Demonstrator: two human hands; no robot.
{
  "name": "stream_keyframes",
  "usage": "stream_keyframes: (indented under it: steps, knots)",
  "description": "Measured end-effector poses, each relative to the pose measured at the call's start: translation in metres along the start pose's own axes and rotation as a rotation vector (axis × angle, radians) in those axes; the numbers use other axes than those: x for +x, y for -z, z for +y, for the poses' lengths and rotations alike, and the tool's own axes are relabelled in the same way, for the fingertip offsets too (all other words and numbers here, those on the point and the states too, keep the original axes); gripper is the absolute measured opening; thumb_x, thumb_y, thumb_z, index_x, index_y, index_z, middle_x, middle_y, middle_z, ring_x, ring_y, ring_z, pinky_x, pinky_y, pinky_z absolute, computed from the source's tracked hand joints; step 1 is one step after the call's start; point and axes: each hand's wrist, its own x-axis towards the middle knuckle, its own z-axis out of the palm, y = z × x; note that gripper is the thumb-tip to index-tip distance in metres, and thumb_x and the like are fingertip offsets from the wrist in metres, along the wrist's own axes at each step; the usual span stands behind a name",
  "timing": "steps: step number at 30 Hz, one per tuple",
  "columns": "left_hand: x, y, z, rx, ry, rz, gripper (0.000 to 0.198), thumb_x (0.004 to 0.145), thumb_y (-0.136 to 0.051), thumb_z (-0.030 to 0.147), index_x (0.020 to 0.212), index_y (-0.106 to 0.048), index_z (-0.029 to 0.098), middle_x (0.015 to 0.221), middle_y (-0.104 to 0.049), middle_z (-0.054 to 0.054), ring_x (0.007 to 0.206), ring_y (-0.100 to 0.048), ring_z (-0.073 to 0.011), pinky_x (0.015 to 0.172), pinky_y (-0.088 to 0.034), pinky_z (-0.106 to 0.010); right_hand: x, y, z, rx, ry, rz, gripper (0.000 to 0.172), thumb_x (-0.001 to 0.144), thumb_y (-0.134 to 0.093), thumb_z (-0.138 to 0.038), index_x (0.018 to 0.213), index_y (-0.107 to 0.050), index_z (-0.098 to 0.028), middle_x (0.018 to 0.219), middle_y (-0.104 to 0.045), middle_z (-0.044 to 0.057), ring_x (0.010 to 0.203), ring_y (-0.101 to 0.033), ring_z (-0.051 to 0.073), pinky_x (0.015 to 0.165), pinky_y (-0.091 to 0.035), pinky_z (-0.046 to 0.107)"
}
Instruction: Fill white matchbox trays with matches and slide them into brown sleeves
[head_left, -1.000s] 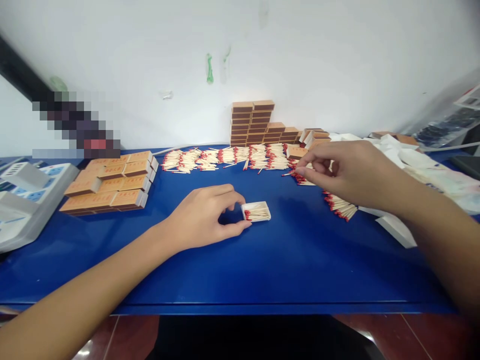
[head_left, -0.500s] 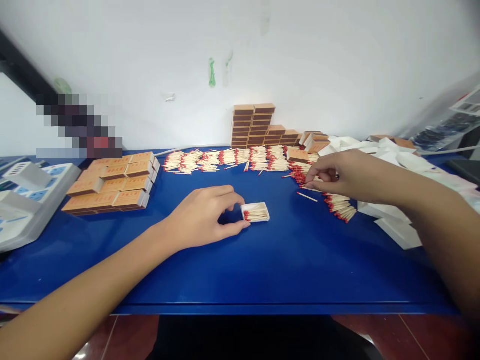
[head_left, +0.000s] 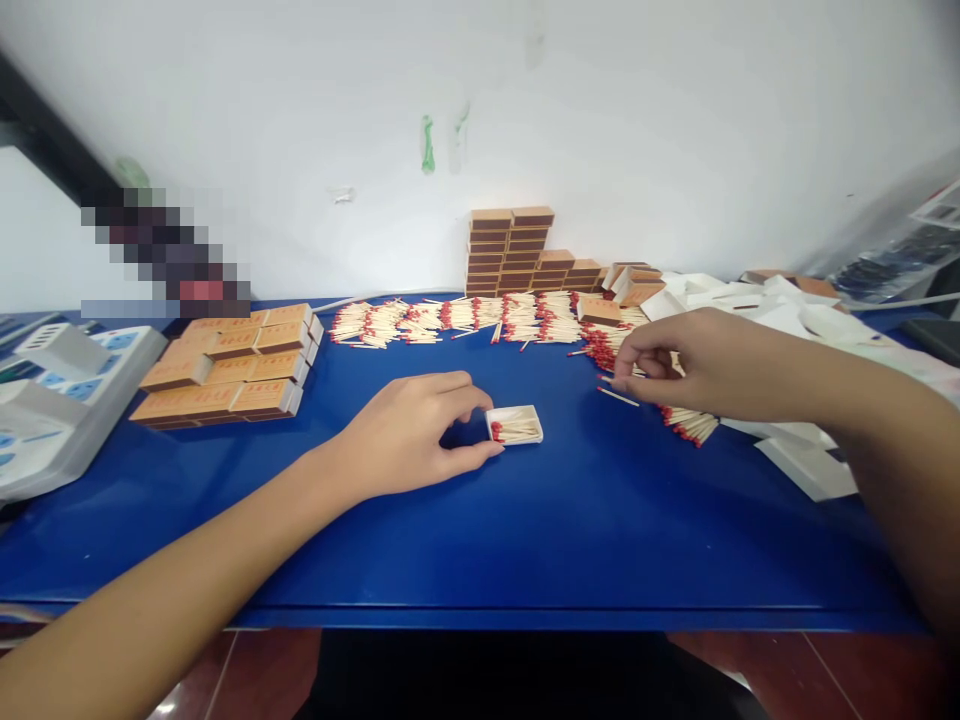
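Observation:
My left hand (head_left: 420,435) holds the left end of a small white matchbox tray (head_left: 536,425) between thumb and fingers. Several matches (head_left: 516,432) lie inside the tray, red heads to the left. My right hand (head_left: 664,365) is closed in a pinch at the edge of the match pile (head_left: 606,350). A match (head_left: 604,378) sticks out of its fingertips, red head pointing left. Just below those fingers, a single loose match (head_left: 619,397) lies on the table. Part of the pile is hidden behind my right hand.
Bundles of matches (head_left: 457,315) run along the back. Behind them, matchboxes (head_left: 487,250) are stacked against the wall. More matchboxes (head_left: 247,370) lie on the left beside a power strip (head_left: 112,400). White empty trays (head_left: 814,465) are heaped on the right of the blue table (head_left: 480,550).
My right hand has drawn slightly down and toward me, with a match now showing at its fingertips. My left hand and the tray stay together as before.

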Motion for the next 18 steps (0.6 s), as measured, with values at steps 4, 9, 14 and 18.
stream_keyframes:
  steps: [4, 9, 14, 18]
  knots:
    - [0.001, -0.001, -0.001, 0.003, 0.006, -0.003, 0.027, 0.1, -0.078, 0.039, 0.118, -0.078, 0.019, 0.097, -0.072, -0.002, 0.084, -0.069, -0.0167, 0.075, -0.052, -0.029, -0.005, -0.002, -0.008, -0.062, -0.01, -0.147, 0.026, 0.101, -0.063, -0.044, 0.085, -0.07, -0.025, 0.075, -0.069, 0.003, 0.063, -0.058, 0.018, 0.063, -0.04, 0.036]
    - [0.003, -0.002, -0.001, 0.0, 0.007, -0.009, 0.027, 0.101, -0.077, 0.039, 0.118, -0.078, 0.019, 0.097, -0.072, -0.002, 0.083, -0.069, -0.0168, 0.075, -0.052, -0.029, -0.004, -0.003, -0.002, -0.135, -0.021, -0.126, 0.034, 0.103, -0.062, -0.052, 0.082, -0.066, -0.025, 0.072, -0.068, 0.004, 0.06, -0.054, 0.017, 0.061, -0.035, 0.037]
    - [0.003, -0.003, 0.0, -0.001, -0.008, -0.002, 0.026, 0.1, -0.078, 0.038, 0.117, -0.078, 0.019, 0.096, -0.072, -0.002, 0.084, -0.069, -0.017, 0.075, -0.052, -0.029, -0.003, -0.005, 0.001, -0.067, -0.063, -0.181, 0.029, 0.103, -0.062, -0.045, 0.084, -0.067, -0.024, 0.069, -0.066, 0.003, 0.059, -0.054, 0.017, 0.061, -0.037, 0.035]
    - [0.004, -0.003, 0.0, -0.003, -0.008, 0.001, 0.026, 0.1, -0.079, 0.039, 0.117, -0.078, 0.019, 0.096, -0.072, -0.002, 0.084, -0.069, -0.0171, 0.074, -0.051, -0.029, -0.002, -0.007, -0.006, -0.03, -0.04, -0.208, 0.02, 0.098, -0.064, -0.037, 0.084, -0.065, -0.023, 0.07, -0.065, 0.001, 0.057, -0.054, 0.015, 0.06, -0.036, 0.034]
